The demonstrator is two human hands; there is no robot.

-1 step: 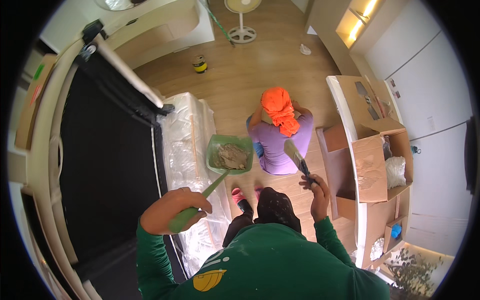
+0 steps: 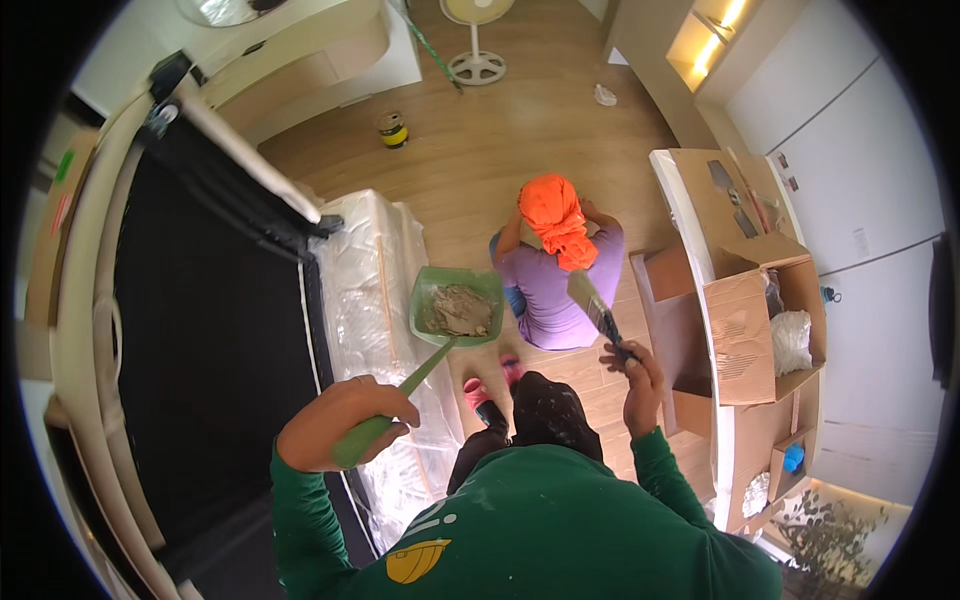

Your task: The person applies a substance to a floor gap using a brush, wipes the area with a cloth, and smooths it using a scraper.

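Observation:
My left hand (image 2: 345,425) is closed round the handle of a green dustpan (image 2: 418,325). In its pan lies a heap of greyish-brown debris (image 2: 460,310). My right hand (image 2: 634,385) grips the dark handle of a flat paintbrush (image 2: 600,312), its pale bristles pointing up and away from me. A person in a purple top and orange head covering (image 2: 556,220) crouches on the floor just ahead. The brush overlaps that person's back in this view, and I cannot tell how far apart they are. The person's hands are mostly hidden.
Left of me a plastic-wrapped piece (image 2: 365,300) adjoins a large black panel (image 2: 215,340). A table (image 2: 708,350) on the right carries cardboard boxes (image 2: 740,340). Ahead stand a yellow-and-black can (image 2: 393,132) and a fan (image 2: 476,66); crumpled white material (image 2: 605,95) lies on the floor.
My right foot is slightly farther forward. The view has shifted a little; both hands keep hold of the dustpan and paintbrush in nearly the same places.

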